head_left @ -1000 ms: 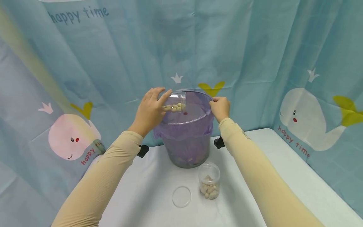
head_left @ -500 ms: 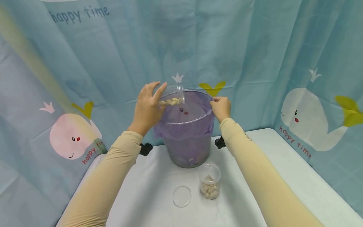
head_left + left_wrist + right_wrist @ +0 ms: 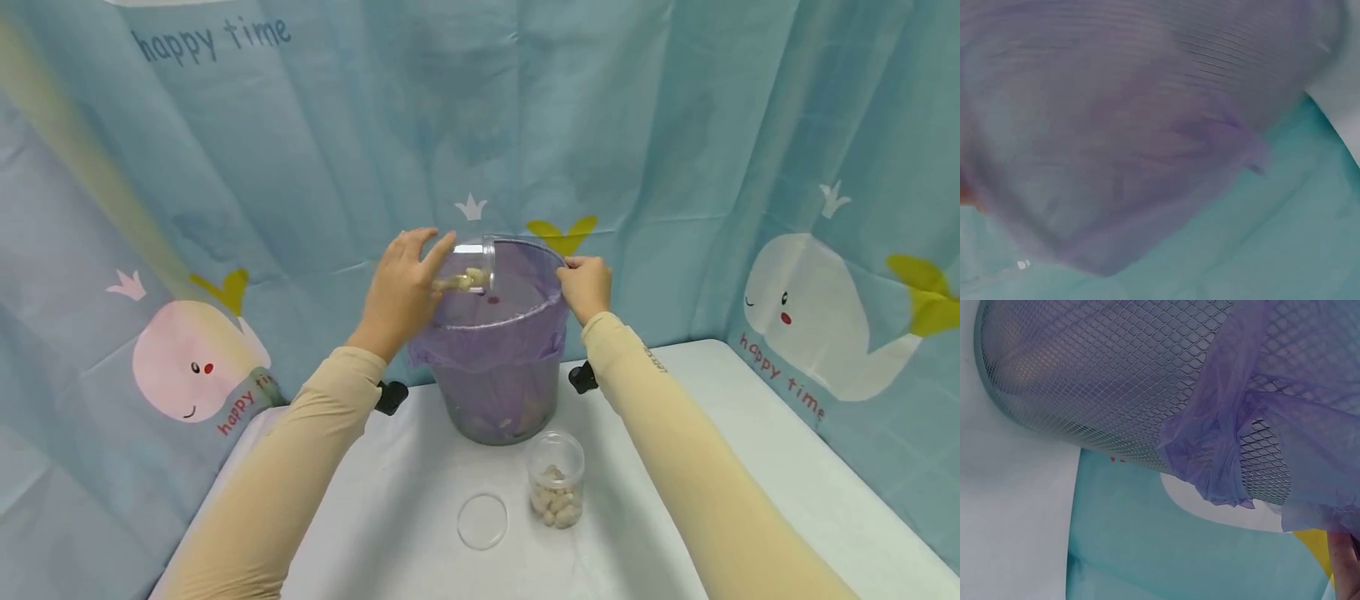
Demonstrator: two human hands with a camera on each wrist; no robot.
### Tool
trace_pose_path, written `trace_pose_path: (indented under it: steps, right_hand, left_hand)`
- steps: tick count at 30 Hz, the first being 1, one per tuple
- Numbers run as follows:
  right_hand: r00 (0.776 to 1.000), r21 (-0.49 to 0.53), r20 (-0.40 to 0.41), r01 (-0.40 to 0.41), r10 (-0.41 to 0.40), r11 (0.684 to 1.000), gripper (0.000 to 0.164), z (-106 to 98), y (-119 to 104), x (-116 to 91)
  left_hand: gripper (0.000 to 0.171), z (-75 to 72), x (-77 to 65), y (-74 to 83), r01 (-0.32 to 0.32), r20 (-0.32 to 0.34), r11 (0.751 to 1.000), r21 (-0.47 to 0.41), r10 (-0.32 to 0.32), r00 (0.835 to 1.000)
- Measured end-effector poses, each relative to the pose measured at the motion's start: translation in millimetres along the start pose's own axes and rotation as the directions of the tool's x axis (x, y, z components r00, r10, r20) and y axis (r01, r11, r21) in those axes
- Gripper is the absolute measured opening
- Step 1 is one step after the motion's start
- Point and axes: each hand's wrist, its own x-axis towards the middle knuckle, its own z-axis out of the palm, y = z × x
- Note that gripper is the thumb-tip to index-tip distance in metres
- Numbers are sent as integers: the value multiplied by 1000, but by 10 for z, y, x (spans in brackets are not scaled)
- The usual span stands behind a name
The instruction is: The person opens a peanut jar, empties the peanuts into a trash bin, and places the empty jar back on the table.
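Note:
My left hand (image 3: 401,296) grips a clear plastic jar (image 3: 467,250), tipped on its side with its mouth to the right, above the left part of a bin's opening. Pale peanuts (image 3: 472,278) lie along the jar's lower wall, near the mouth. The wire-mesh trash bin (image 3: 498,408) stands upright on the table, lined with a thin purple bag (image 3: 483,354) folded over the rim. On the right, my right hand (image 3: 587,287) pinches the bagged rim. The right wrist view shows the bag bunched over the mesh (image 3: 1104,381); the left wrist view is blurred.
A second clear jar (image 3: 556,460), partly filled with peanuts, stands in front of the bin. Left of it a clear ring-like lid (image 3: 482,522) lies flat on the white table (image 3: 405,517). A blue printed curtain (image 3: 337,150) hangs close behind the bin.
The left hand lifted the jar a little, then lowered it again, keeping it tipped over the bin. Fewer peanuts show in the jar now. The right hand stays on the rim.

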Motion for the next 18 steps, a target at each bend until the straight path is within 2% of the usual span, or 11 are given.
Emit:
trace_pose_path:
  steps: [4,5,9,12,16,18]
  right_hand:
    - [1000,-13,-2,5,-5,1000,36,4,4,-6]
    - [1000,-12,-3,4,-4,1000,35,3,4,-6]
    - [1000,-9,1,-2,2,1000,36,7,8,0]
    - [1000,-11,4,-1,1,1000,36,7,12,6]
    - [1000,-16,3,-2,2,1000,35,7,5,4]
    - [1000,-11,2,-2,2,1000,36,12,-8,3]
  left_hand:
    - [67,34,-35,40,-22,95,1000,-3,22,995]
    - [67,39,-39,46,-16,99,1000,-12,17,995]
    - [67,7,-27,57,33,31,998,-43,-32,999]
    - [69,7,-20,44,20,0,999,-37,-20,1000]
    - [71,53,-55,35,-14,47,1000,2,14,999]
    - [72,54,-63,33,-12,63,1000,4,11,998]
